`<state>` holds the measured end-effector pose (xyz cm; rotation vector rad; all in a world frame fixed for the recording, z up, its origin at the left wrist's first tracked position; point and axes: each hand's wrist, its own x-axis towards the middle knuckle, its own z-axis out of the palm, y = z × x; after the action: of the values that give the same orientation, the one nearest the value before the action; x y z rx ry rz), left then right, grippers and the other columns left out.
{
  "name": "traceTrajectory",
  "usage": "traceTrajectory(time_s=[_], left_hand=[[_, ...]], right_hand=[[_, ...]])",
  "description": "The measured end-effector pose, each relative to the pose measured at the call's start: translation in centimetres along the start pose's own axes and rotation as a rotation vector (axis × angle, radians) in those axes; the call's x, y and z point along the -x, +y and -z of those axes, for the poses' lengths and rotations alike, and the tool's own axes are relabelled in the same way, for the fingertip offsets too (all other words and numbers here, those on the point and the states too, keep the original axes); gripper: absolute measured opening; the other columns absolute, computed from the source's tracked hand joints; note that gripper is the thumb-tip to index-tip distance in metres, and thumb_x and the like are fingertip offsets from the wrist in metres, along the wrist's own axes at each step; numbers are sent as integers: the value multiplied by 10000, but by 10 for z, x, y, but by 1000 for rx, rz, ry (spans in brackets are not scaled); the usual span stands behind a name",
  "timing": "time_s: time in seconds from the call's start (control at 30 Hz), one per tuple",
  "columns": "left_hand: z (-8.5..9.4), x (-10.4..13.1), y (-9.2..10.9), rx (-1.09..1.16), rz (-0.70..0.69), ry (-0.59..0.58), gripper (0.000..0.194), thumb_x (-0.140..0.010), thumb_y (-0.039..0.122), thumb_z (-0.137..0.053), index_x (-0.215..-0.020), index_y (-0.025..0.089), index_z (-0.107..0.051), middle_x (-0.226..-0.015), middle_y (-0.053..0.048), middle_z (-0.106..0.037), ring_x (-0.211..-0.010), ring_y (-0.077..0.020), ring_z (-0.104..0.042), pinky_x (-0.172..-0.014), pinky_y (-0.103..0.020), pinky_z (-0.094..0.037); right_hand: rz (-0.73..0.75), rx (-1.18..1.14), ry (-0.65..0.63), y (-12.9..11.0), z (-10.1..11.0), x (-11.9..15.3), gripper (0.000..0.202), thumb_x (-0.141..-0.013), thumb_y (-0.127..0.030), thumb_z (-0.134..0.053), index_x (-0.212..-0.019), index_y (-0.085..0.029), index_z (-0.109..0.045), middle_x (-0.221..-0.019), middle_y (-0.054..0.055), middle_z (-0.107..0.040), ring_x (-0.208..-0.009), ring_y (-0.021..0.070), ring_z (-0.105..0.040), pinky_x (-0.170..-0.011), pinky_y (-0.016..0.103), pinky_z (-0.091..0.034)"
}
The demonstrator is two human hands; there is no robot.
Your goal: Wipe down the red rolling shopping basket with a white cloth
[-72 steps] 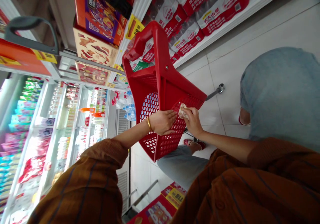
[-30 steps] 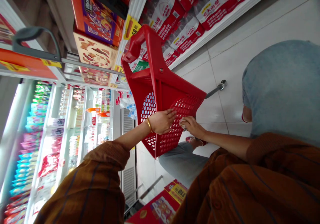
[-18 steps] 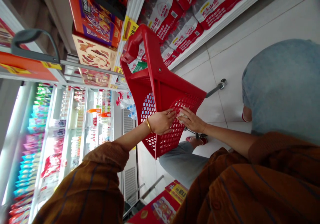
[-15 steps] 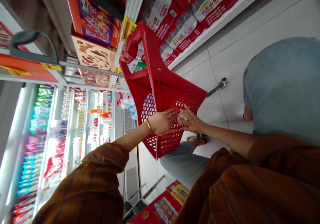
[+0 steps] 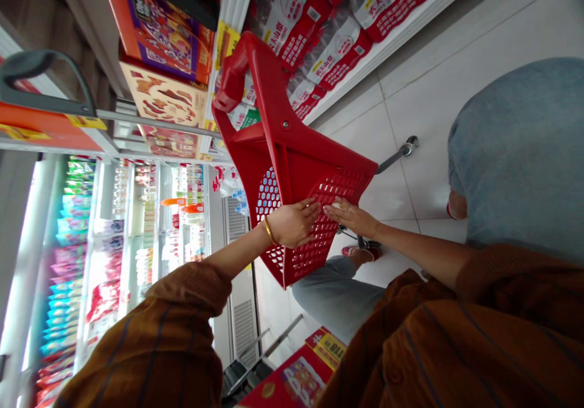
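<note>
A red plastic shopping basket (image 5: 298,152) with perforated sides is tilted in the middle of the head view. My left hand (image 5: 295,222), with a gold bracelet at the wrist and a ring, is over the lattice side, its fingers stretched out and slightly apart. Facing it from the right is my right hand (image 5: 349,216), fingers extended toward the left fingertips, with a small pale spot on them too unclear to name. Neither hand visibly grips anything. Whether the palms touch the lattice is hidden.
Red-labelled water bottles (image 5: 335,61) fill a low shelf at the top. Snack boxes (image 5: 164,37) stand left of them. A metal rod with a grey handle (image 5: 50,86) crosses the left. My bent knee (image 5: 520,152) is at right, a red promotional box (image 5: 292,377) at bottom.
My right hand has turned slightly, its fingers flatter and closer together. My left hand stays over the lattice. The view has shifted a little, moving the basket's handle end slightly left and up.
</note>
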<state>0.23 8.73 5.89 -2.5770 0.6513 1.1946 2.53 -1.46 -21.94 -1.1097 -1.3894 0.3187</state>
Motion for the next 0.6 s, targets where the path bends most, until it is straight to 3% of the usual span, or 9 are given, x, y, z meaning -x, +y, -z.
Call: traceTrajectory(time_s=[0.33, 0.47, 0.6], left_hand=[[-4, 2, 0, -21, 41, -35, 554, -915, 436, -452, -1176, -20, -627, -1251, -233, -617, -1226, -322, -549, -1095, -434, -362], [-4, 1, 0, -23, 58, -28, 546, -910, 438, -462, -1181, -7, -626, -1251, -219, -623, -1232, -317, -547, -1092, -427, -375], [0, -1, 0, -35, 39, -7, 517, -914, 436, -454, -1089, 2, -673, -1109, -197, -699, -1150, -317, -602, -1084, -431, -392]], right_hand=[[52, -9, -95, 27, 7, 26, 502, -939, -9, -342, -1378, -219, -464, -1394, 54, -546, -1438, 234, -248, -1118, 516, -411], [84, 16, -34, 8, 11, 6, 483, -958, -36, -335, -1400, -202, -437, -1411, 63, -530, -1463, 219, -161, -1150, 503, -371], [109, 46, -1, -12, 13, -27, 492, -961, -45, -351, -1390, -263, -453, -1411, 27, -533, -1470, 222, -149, -1160, 529, -346]])
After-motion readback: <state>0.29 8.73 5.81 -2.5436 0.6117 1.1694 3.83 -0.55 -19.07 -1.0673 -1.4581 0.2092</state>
